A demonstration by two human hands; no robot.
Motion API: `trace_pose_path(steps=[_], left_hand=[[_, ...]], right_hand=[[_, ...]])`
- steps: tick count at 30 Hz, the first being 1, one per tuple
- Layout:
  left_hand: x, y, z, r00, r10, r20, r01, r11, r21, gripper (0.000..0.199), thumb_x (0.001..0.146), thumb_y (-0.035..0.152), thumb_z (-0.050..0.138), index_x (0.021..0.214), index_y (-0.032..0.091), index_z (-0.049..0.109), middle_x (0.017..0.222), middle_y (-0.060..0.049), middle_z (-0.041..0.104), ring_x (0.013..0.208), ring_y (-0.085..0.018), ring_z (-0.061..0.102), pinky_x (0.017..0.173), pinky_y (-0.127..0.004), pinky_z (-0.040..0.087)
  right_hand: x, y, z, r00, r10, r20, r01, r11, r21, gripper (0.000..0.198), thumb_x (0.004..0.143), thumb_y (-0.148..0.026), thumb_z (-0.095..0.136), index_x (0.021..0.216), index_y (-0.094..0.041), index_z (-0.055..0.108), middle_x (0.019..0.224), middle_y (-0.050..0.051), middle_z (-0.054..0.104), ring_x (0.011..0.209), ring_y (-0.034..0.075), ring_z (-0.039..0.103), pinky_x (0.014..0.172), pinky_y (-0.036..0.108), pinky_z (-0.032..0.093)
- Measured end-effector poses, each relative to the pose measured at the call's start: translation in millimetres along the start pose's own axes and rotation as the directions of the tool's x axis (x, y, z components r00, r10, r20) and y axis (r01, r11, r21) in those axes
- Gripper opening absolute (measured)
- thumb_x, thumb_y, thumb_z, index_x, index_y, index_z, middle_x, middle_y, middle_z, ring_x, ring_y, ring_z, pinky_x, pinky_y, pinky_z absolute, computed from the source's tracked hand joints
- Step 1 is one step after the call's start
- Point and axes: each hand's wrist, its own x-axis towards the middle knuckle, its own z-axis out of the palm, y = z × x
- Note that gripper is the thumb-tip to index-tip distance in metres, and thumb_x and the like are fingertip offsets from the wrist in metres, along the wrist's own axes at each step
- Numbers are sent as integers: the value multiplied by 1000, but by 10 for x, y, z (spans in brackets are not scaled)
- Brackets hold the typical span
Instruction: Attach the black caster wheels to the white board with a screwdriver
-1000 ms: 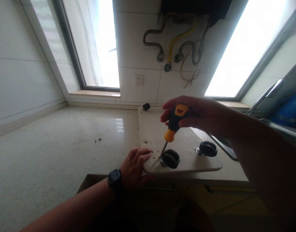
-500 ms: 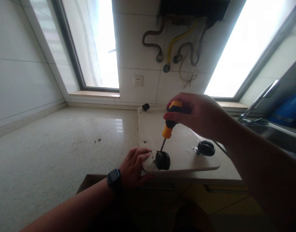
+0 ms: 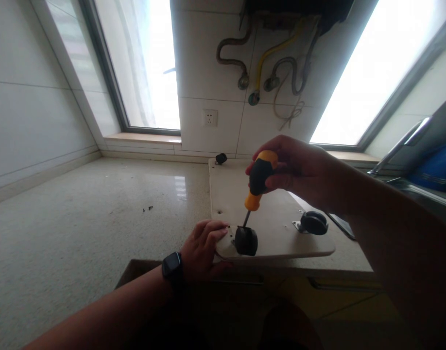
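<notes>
My right hand (image 3: 286,167) grips a yellow and black screwdriver (image 3: 260,177), its shaft slanting down behind a black caster wheel (image 3: 246,241); the tip is hidden there. That caster stands at the near left corner of a white board (image 3: 233,187) lying on the counter. Around the same corner my left hand (image 3: 204,245) is clamped, fingers on top and thumb under the front edge. Another caster (image 3: 313,222) with a metal plate sits at the board's near right, and a third caster (image 3: 221,158) at its far left corner.
Several tiny dark screws (image 3: 147,209) lie on the speckled counter (image 3: 99,218) to the left. On the right are a faucet (image 3: 401,146) and a blue object (image 3: 436,163) by the sink. Hoses (image 3: 233,61) and a socket (image 3: 210,118) are on the wall behind.
My right hand has turned around the screwdriver handle, with its fingers and thumb shifted. The screwdriver stays at the same caster. My left hand keeps its place on the board.
</notes>
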Motion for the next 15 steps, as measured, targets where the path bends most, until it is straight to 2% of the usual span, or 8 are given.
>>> trace_pose_path(steps=[2, 5, 8, 11, 13, 15], left_hand=[[-2, 1, 0, 1000, -4, 0, 4, 1000, 2, 66, 91, 50, 64, 141, 14, 40, 132, -20, 58, 119, -35, 54, 97, -51, 50], [-1, 3, 4, 1000, 7, -7, -7, 1000, 7, 66, 91, 49, 64, 142, 15, 38, 132, -19, 57, 118, -35, 54, 97, -52, 49], [10, 22, -2, 1000, -1, -11, 1, 1000, -12, 65, 89, 46, 66, 139, 15, 39, 132, -19, 56, 119, -34, 53, 97, -50, 49], [37, 68, -27, 997, -74, 6, 74, 996, -56, 63, 86, 45, 69, 135, 17, 41, 131, -18, 56, 118, -34, 51, 97, -49, 48], [63, 110, -49, 990, -140, 27, 142, 986, -84, 63, 85, 46, 71, 133, 18, 42, 130, -16, 56, 118, -33, 51, 97, -49, 48], [95, 158, -72, 981, -192, 38, 195, 976, -98, 64, 84, 47, 72, 132, 19, 42, 129, -15, 55, 117, -33, 50, 96, -49, 47]], right_hand=[[-44, -38, 63, 992, 39, -123, -53, 992, -112, 32, 84, -38, 78, 105, -24, 58, 97, 4, 71, 90, 27, 76, 72, 43, 67], [-91, -66, 166, 946, 73, -316, -147, 966, -215, 41, 80, -48, 79, 101, -23, 53, 88, 5, 70, 77, 28, 75, 61, 44, 65], [-106, -64, 229, 926, 63, -373, -167, 953, -254, 43, 80, -49, 79, 101, -24, 52, 92, 6, 70, 78, 27, 74, 61, 42, 64], [-95, -55, 203, 961, 10, -278, -85, 962, -259, 43, 84, -44, 77, 116, -26, 54, 102, 6, 70, 87, 25, 74, 69, 42, 65], [-79, -48, 131, 992, -23, -124, 1, 985, -174, 48, 90, -37, 72, 132, -30, 51, 120, 7, 68, 100, 25, 73, 79, 42, 65], [-60, -34, 27, 997, -51, 51, 54, 998, -41, 53, 93, -28, 66, 142, -34, 48, 142, 8, 59, 117, 25, 68, 90, 42, 63]])
